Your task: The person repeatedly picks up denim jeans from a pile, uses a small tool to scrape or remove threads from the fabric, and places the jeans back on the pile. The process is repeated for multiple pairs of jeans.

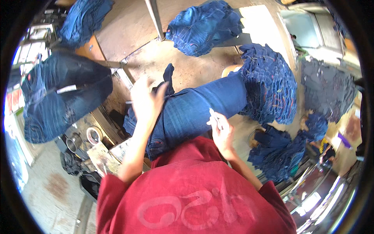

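Note:
A pair of dark blue jeans (198,103) lies across in front of my body, one leg stretched toward the right. Over its left end hovers my left hand (146,97), smeared by motion, with the thumb spread away from the fingers and nothing visible in it. My right hand (223,132) is closed on a small, slim whitish tool (214,116) whose kind I cannot make out. That tool's tip points up over the near edge of the jeans leg. A dark strip of cloth (168,74) sticks up beyond my left hand.
Dark jeans (66,93) hang over a support at left. A thick denim stack (272,84) stands right, with another denim pile (204,25) at the back. Crumpled denim (278,152) lies lower right. A tape roll (93,135) and a metal cup (73,143) sit at lower left.

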`<control>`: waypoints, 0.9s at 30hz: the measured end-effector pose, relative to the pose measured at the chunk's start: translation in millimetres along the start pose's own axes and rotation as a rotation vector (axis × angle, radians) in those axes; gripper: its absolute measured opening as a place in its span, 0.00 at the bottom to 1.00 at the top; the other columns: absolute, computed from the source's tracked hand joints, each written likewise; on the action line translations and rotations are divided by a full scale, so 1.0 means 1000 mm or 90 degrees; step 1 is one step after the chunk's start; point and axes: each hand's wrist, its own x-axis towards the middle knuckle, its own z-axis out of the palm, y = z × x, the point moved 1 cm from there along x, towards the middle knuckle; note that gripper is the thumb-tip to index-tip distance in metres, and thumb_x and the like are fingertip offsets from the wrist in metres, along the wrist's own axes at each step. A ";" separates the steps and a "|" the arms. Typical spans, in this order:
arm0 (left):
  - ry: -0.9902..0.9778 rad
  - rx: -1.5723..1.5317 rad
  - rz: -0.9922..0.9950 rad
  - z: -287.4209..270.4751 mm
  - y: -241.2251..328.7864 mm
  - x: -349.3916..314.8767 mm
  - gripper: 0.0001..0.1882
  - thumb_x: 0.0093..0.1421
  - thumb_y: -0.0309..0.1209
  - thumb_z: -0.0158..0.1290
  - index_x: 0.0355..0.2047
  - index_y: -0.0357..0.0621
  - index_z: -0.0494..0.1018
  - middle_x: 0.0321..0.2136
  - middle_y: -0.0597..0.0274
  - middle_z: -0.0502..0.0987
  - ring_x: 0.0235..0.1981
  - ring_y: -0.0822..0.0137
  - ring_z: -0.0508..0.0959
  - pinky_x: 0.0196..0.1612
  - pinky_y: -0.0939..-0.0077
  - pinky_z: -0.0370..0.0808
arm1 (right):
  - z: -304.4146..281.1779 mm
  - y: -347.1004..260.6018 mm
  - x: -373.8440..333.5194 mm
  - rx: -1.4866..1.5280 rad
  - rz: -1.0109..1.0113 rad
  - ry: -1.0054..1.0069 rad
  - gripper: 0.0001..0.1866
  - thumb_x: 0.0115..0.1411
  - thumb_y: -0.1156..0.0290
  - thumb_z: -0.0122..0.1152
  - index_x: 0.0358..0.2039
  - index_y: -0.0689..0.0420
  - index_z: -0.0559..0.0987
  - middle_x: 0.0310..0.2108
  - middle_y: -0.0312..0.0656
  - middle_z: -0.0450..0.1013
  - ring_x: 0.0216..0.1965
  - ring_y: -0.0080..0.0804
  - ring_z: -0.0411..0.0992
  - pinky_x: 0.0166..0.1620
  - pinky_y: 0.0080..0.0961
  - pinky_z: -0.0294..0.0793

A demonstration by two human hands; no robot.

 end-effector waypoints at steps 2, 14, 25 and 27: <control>0.084 0.095 -0.088 -0.064 -0.014 -0.058 0.43 0.54 0.53 0.76 0.56 0.33 0.71 0.50 0.38 0.76 0.55 0.38 0.75 0.60 0.43 0.70 | -0.013 0.008 -0.002 0.010 0.062 -0.027 0.12 0.73 0.74 0.65 0.54 0.61 0.82 0.43 0.48 0.88 0.39 0.33 0.89 0.39 0.28 0.86; -0.158 0.064 -0.346 -0.099 -0.003 -0.199 0.35 0.63 0.39 0.69 0.61 0.25 0.70 0.51 0.37 0.79 0.52 0.44 0.80 0.57 0.50 0.74 | -0.036 0.016 -0.012 0.051 0.036 -0.051 0.10 0.77 0.76 0.53 0.57 0.60 0.72 0.35 0.43 0.82 0.33 0.30 0.81 0.40 0.31 0.82; -0.345 -0.934 -0.785 -0.045 0.055 -0.153 0.13 0.69 0.28 0.60 0.50 0.33 0.81 0.46 0.49 0.87 0.45 0.54 0.89 0.55 0.55 0.86 | -0.035 0.010 0.013 -0.116 0.068 -0.194 0.23 0.66 0.48 0.72 0.36 0.58 0.85 0.38 0.46 0.87 0.32 0.44 0.85 0.38 0.42 0.83; -0.382 -1.003 -0.827 -0.036 0.064 -0.154 0.13 0.70 0.28 0.61 0.51 0.33 0.81 0.47 0.49 0.87 0.46 0.54 0.88 0.55 0.55 0.86 | -0.025 0.014 0.025 -0.155 0.149 -0.277 0.27 0.65 0.41 0.71 0.33 0.58 0.88 0.39 0.47 0.88 0.36 0.47 0.86 0.41 0.43 0.84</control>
